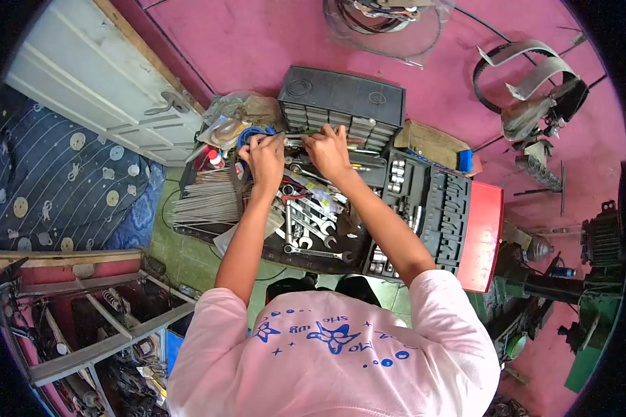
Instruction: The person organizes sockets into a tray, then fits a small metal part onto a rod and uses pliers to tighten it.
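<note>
Both my hands reach to the back of a tool-covered bench, in front of a grey drawer cabinet (342, 90). My left hand (264, 160) is curled near a blue cable (252, 132), its fingers bent over something I cannot make out. To its right, my right hand (328, 149) has its fingers bent together at the cabinet's front, on something too small to name. Below the hands lie loose wrenches (309, 226) and red-handled pliers (292, 197). A bundle of thin grey rods (205, 201) lies to the left of my left forearm.
An open socket case (442, 208) with a red edge lies on the right, a cardboard box (431, 142) behind it. A white door (111, 83) stands at the left. Belts (490, 76) hang on the pink wall. A metal-framed rack (111, 340) is at lower left.
</note>
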A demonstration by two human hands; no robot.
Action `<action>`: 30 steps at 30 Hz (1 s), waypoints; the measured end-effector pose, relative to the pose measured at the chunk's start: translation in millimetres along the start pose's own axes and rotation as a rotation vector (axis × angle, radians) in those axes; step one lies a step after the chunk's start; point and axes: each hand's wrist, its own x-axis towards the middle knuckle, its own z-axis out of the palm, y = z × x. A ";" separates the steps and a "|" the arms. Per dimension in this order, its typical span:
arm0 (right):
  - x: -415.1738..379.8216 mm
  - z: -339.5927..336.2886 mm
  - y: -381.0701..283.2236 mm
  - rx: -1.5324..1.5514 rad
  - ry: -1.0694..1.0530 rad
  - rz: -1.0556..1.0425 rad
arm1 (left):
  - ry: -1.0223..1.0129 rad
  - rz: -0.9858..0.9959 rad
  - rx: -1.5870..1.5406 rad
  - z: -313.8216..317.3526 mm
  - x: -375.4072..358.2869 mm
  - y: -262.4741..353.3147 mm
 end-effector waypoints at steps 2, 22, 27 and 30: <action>10.0 8.3 -4.5 0.002 0.019 0.003 | -0.008 -0.012 0.033 2.5 0.7 -4.1; 52.6 12.5 -43.4 0.311 0.412 -0.083 | 0.154 0.225 -0.083 -12.9 26.4 -40.4; 64.3 -9.2 -77.5 0.370 0.488 -0.086 | 0.341 0.191 -0.183 -36.2 23.3 -54.1; 58.7 -7.9 -85.6 0.400 0.423 -0.122 | 0.282 0.119 -0.149 -47.2 11.0 -60.4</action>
